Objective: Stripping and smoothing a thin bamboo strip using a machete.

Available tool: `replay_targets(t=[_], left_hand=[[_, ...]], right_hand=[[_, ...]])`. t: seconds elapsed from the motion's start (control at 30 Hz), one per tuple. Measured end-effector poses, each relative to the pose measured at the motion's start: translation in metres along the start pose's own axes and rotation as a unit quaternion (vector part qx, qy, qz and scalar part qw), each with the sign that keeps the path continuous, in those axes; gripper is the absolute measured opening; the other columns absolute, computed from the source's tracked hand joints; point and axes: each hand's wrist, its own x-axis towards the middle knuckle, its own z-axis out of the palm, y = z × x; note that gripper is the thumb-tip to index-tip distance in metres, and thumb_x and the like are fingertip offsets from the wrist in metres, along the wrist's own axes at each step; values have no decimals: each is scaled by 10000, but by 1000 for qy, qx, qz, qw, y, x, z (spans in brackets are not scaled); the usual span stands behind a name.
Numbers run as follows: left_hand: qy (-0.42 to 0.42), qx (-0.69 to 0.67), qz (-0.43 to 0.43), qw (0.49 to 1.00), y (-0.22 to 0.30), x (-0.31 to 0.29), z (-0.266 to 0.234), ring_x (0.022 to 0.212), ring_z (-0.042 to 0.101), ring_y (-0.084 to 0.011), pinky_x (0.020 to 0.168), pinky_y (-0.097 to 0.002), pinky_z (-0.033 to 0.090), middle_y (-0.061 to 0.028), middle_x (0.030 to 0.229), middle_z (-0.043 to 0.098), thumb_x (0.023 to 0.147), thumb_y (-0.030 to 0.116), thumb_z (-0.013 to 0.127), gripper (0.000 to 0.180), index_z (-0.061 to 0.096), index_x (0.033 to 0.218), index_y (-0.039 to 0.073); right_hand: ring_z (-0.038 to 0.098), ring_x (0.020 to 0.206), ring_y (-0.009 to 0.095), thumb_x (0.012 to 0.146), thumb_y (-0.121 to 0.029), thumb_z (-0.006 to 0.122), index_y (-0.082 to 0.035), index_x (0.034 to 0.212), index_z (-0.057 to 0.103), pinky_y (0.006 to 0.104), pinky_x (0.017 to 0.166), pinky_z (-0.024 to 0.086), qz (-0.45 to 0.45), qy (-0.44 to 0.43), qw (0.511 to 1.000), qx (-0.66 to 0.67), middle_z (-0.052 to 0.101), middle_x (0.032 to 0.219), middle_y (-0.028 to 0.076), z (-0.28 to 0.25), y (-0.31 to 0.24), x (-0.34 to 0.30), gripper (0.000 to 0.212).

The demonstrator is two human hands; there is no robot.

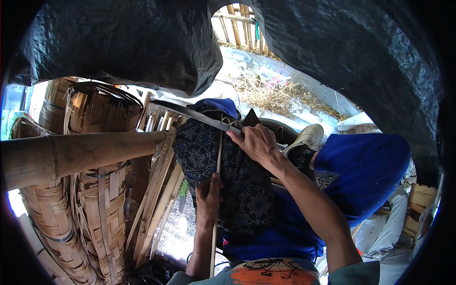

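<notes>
My right hand [260, 145] is closed around a long knife [192, 114], whose grey blade points left and lies across a thin bamboo strip [219, 156]. Lower down, my left hand [207, 197] pinches the same strip, with the thumb lying along it. The strip runs from under the blade back toward my body. Beneath both hands a dark patterned cloth [249, 194] covers my leg. A dark pointed piece [251, 118] sticks up beside my right hand; its kind is unclear. The knife's handle is mostly hidden by my fingers.
Tall woven bamboo baskets [97, 218] stand at the left, crossed by a thick bamboo pole [85, 152]. Split bamboo pieces [154, 209] lean beside them, near a green-handled knife [183, 190]. Black sheeting [351, 52] hangs overhead. Dry grass [280, 95] lies beyond my shoe [308, 137].
</notes>
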Motion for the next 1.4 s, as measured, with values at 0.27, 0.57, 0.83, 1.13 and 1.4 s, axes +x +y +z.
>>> replay_targets(t=[0.27,0.57,0.83,1.13,1.4], left_hand=[[-44,-59,-43,996,-7,0,-12,431,425,-68,413,-245,287,22,472,419,943,396,508,442,580,686,44],[-68,-80,-65,992,-16,-22,-8,414,386,-60,406,-239,266,40,471,393,952,393,509,439,566,677,56],[-113,-220,-112,962,-23,-46,-10,410,384,-46,405,-232,262,43,461,398,949,369,538,429,571,680,36],[-13,-17,13,1000,11,11,-7,428,443,-65,419,-246,316,5,472,445,956,379,517,461,580,687,10],[-64,-54,-43,996,5,25,-9,419,419,-78,416,-241,312,20,469,401,945,427,508,481,575,690,25]], right_hand=[[535,413,278,870,-425,637,-66,563,516,367,395,436,-17,-16,1000,0,486,436,121,-25,13,-36,488],[565,411,294,900,-382,603,-56,624,570,365,366,451,8,2,1000,-11,508,436,131,-14,7,-73,428],[407,442,169,976,-222,473,-49,1323,476,320,427,363,-162,114,958,-209,424,565,44,1,54,1,388],[534,629,292,955,-169,502,-65,1398,383,430,567,459,-103,-75,989,-71,548,786,208,-80,40,-37,470],[388,517,175,899,-113,608,-152,1384,456,301,469,388,-199,12,975,-101,431,702,72,-39,54,-76,509]])
